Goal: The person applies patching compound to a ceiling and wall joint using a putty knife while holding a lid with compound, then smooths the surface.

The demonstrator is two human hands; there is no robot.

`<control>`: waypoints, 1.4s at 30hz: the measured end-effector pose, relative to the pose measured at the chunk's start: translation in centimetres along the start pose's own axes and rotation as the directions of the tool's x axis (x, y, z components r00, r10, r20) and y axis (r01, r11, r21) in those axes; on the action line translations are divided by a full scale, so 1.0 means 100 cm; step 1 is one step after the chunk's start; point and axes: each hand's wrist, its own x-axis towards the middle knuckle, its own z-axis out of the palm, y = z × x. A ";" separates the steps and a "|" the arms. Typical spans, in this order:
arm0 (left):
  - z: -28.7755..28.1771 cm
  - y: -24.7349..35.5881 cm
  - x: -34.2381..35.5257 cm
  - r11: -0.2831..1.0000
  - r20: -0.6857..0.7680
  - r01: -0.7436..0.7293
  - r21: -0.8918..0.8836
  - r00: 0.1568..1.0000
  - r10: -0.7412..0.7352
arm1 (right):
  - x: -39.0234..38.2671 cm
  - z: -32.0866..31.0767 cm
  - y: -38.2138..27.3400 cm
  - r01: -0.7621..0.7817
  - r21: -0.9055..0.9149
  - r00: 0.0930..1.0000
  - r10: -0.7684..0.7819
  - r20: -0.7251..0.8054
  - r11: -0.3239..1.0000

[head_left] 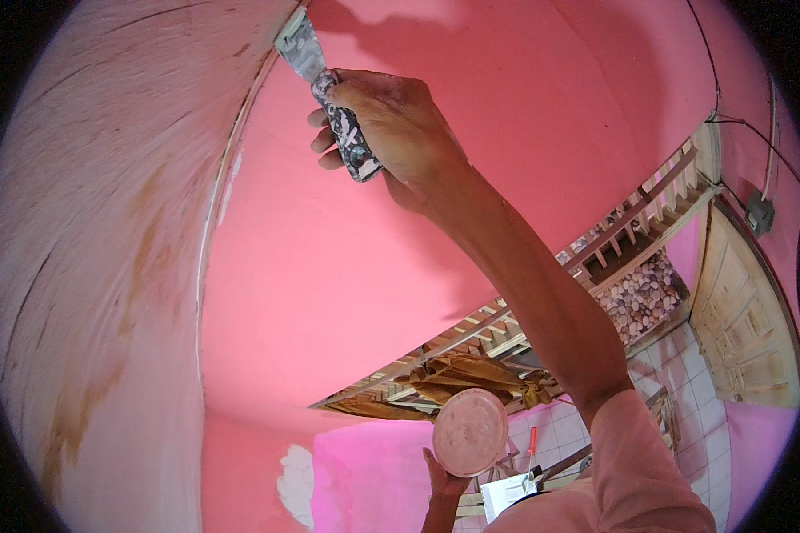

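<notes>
On your far left a pale wall (pixel 89 266) fills the view, streaked with brown stains and fine cracks. It meets a pink wall (pixel 347 266) along a curved seam, and right at the top of that seam sits the metal blade of your scraper (pixel 316 75), pressed into the corner.

Your right hand (pixel 391 124) is raised high and clenched around the scraper's paint-spattered handle, fingers (pixel 327 140) wrapped over it from the far side, thumb along the top. Your forearm runs down and to the right into a pink sleeve (pixel 640 462) at the lower edge.

Low on the pink wall, left of centre, there is a white patch (pixel 295 484) of bare filler.

Just right of that, your left hand (pixel 444 484) comes up from the bottom edge and holds up a round pink disc (pixel 469 433), flat face toward you; the fingers sit behind it, so you cannot tell exactly how they grip, only that the disc rests in that hand. It is well apart from the scraper.

Behind the disc lies a stack of wooden slats (pixel 471 355) with brown sheets piled on it. Farther right you see a white tiled floor (pixel 693 391), a pebble-patterned panel (pixel 640 298), a pale wooden door (pixel 742 329), and a dark cable (pixel 738 124) running to a small box on the wall.
</notes>
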 end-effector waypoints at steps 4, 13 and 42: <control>0.016 0.000 -0.005 1.000 -0.015 -0.006 0.013 1.000 0.007 | 0.002 0.005 0.004 0.006 0.001 1.000 -0.006 0.030 1.000; 0.009 -0.001 -0.008 1.000 -0.021 -0.027 0.004 0.999 0.027 | -0.003 0.030 0.021 -0.070 0.067 0.997 0.071 -0.021 0.995; -0.004 -0.005 -0.003 0.999 0.023 -0.026 0.033 0.999 0.026 | -0.015 0.027 0.007 0.074 -0.102 0.996 -0.077 -0.034 0.992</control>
